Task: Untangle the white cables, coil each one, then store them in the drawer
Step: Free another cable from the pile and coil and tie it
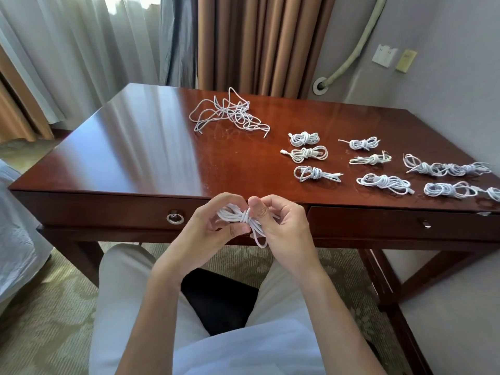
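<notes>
Pale trousers (130, 307) and a dark chair seat (219, 299) fill the bottom of the view, with both forearms reaching up from them toward the front edge of the worktop (151, 147). Between the hands, held in the air just in front of the left drawer (113, 209), is a coiled white cable (244, 220) with a wrap cinched round its middle and a loop hanging below. The left hand (208, 228) has its grip closed around the coil's left end, fingers curled over it. The right hand (284, 226) pinches the coil at the wrap, thumb pressed on top and fingers curled behind.

Both drawers are shut: the left one carries a ring pull (175, 218), the right drawer (400, 226) a small knob (427, 224).

On the glossy reddish-brown surface, a loose tangle of white cables (230, 115) lies toward the far middle. Well apart from it, to the right, finished bundles (378, 163) sit in rough columns, each tied round its own middle; the farthest-right ones run together near the edge.

Behind the worktop hang sheer and brown curtains (243, 41). A padded pipe (357, 47) enters the grey wall, beside a wall socket (384, 55). Patterned carpet (40, 320) covers the floor, and a bed's white linen (16, 239) shows at left.
</notes>
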Demonstrator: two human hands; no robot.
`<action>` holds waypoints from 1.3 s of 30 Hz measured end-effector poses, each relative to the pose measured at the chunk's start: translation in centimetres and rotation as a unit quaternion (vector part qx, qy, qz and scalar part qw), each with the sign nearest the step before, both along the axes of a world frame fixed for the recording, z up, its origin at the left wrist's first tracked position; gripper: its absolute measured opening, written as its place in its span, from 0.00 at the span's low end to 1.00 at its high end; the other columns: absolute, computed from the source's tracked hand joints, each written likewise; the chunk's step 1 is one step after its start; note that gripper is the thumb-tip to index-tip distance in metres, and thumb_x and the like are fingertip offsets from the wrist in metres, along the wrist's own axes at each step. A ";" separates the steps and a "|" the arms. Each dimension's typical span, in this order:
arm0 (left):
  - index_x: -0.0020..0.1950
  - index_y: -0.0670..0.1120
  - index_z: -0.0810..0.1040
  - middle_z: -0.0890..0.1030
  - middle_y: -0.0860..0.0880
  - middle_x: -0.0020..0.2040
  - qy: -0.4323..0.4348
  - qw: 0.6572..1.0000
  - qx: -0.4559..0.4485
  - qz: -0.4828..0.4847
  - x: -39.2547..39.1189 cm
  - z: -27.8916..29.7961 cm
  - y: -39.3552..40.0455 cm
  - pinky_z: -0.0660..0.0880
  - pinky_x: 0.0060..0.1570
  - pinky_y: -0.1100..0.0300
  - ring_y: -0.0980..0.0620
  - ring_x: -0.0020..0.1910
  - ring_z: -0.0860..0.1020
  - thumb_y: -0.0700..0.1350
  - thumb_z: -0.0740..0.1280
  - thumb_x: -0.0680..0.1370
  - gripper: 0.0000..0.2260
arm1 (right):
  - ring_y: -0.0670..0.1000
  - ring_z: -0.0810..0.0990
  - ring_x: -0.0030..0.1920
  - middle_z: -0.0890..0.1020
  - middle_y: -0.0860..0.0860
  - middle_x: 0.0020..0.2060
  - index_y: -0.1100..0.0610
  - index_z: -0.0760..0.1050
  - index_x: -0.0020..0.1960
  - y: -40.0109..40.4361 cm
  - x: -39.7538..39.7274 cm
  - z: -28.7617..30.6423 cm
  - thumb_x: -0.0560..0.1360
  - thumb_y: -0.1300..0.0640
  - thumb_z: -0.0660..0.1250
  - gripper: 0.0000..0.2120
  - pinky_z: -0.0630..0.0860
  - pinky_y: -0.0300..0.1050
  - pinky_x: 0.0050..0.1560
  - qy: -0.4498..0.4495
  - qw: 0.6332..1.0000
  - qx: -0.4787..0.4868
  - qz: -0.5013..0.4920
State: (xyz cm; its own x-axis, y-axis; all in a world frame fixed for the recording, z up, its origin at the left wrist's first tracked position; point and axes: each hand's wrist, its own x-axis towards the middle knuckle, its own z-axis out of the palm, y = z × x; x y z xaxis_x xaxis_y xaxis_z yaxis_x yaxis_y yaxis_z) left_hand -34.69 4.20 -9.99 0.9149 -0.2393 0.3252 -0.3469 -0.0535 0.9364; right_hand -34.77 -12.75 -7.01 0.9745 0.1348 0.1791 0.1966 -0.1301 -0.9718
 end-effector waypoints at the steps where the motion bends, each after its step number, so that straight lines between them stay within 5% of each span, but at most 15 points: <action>1: 0.59 0.44 0.80 0.78 0.41 0.53 -0.012 1.000 0.004 0.013 0.1 -0.1 -0.2 0.78 0.55 0.54 0.42 0.53 0.79 0.42 0.72 0.76 0.12 | 0.48 0.80 0.32 0.83 0.51 0.31 0.60 0.81 0.42 0.1 0.1 -0.1 0.79 0.47 0.68 0.17 0.77 0.41 0.35 0.000 1.000 0.006 -0.007; 4: 0.57 0.42 0.81 0.77 0.42 0.53 -0.040 0.998 0.001 0.039 0.3 -0.1 -0.8 0.77 0.53 0.58 0.43 0.52 0.80 0.41 0.72 0.77 0.09 | 0.50 0.83 0.32 0.84 0.52 0.31 0.61 0.80 0.43 0.3 0.2 -0.3 0.76 0.44 0.70 0.18 0.81 0.46 0.36 -0.006 0.999 0.024 -0.037; 9: 0.55 0.42 0.84 0.78 0.43 0.49 -0.058 0.995 -0.006 0.075 0.5 -0.2 -1.4 0.81 0.45 0.45 0.42 0.42 0.83 0.41 0.71 0.78 0.07 | 0.51 0.86 0.35 0.86 0.56 0.37 0.64 0.74 0.53 0.5 -0.1 -0.1 0.71 0.45 0.72 0.23 0.83 0.44 0.39 0.039 0.995 0.079 -0.034; 11: 0.54 0.41 0.85 0.79 0.43 0.49 -0.056 0.992 -0.019 0.108 0.5 0.0 -1.5 0.81 0.45 0.52 0.45 0.44 0.84 0.39 0.72 0.78 0.06 | 0.50 0.87 0.39 0.87 0.55 0.40 0.65 0.76 0.54 0.5 -0.2 -0.2 0.71 0.46 0.73 0.23 0.84 0.45 0.46 0.048 0.995 0.091 -0.013; 13: 0.51 0.42 0.85 0.82 0.44 0.50 -0.050 0.985 -0.035 0.160 0.5 0.3 -1.4 0.80 0.46 0.57 0.49 0.47 0.83 0.39 0.72 0.78 0.04 | 0.51 0.87 0.48 0.87 0.56 0.46 0.63 0.77 0.57 0.4 -0.2 -0.5 0.72 0.52 0.76 0.20 0.82 0.43 0.53 0.050 0.994 0.096 0.033; 16: 0.49 0.48 0.86 0.85 0.47 0.45 -0.008 0.977 -0.079 0.199 0.7 0.1 -0.9 0.79 0.47 0.51 0.49 0.44 0.84 0.45 0.74 0.77 0.03 | 0.51 0.85 0.56 0.87 0.55 0.53 0.62 0.78 0.61 0.3 -0.4 -0.9 0.73 0.64 0.76 0.17 0.80 0.42 0.59 0.034 0.991 0.098 0.084; 19: 0.44 0.52 0.87 0.84 0.48 0.37 0.021 0.974 -0.117 0.192 0.5 0.2 -0.9 0.75 0.37 0.57 0.51 0.34 0.78 0.52 0.73 0.74 0.06 | 0.54 0.87 0.52 0.88 0.54 0.49 0.62 0.83 0.57 -0.2 0.0 -0.8 0.76 0.57 0.73 0.13 0.82 0.47 0.56 -0.019 0.996 0.065 0.051; 23: 0.42 0.47 0.87 0.82 0.46 0.34 0.035 0.973 -0.146 0.175 0.3 0.5 -1.5 0.73 0.33 0.61 0.51 0.31 0.75 0.45 0.72 0.74 0.05 | 0.58 0.88 0.45 0.88 0.57 0.42 0.62 0.85 0.50 -0.3 0.1 -0.1 0.77 0.51 0.69 0.14 0.83 0.44 0.46 0.025 0.995 0.088 0.026; 33: 0.49 0.53 0.86 0.81 0.39 0.42 0.010 0.975 -0.151 0.164 -0.1 0.6 -2.0 0.72 0.35 0.54 0.49 0.35 0.74 0.47 0.73 0.77 0.03 | 0.53 0.87 0.38 0.87 0.58 0.40 0.61 0.84 0.49 0.0 0.0 -0.2 0.79 0.57 0.67 0.09 0.81 0.37 0.38 0.117 0.977 0.180 0.011; 39: 0.49 0.51 0.85 0.84 0.45 0.45 -0.017 0.974 -0.104 0.199 0.1 0.9 -2.2 0.75 0.39 0.46 0.52 0.36 0.77 0.43 0.71 0.79 0.04 | 0.49 0.86 0.42 0.86 0.59 0.45 0.65 0.82 0.52 0.2 0.0 0.2 0.73 0.57 0.71 0.13 0.82 0.37 0.49 0.259 0.894 0.365 0.032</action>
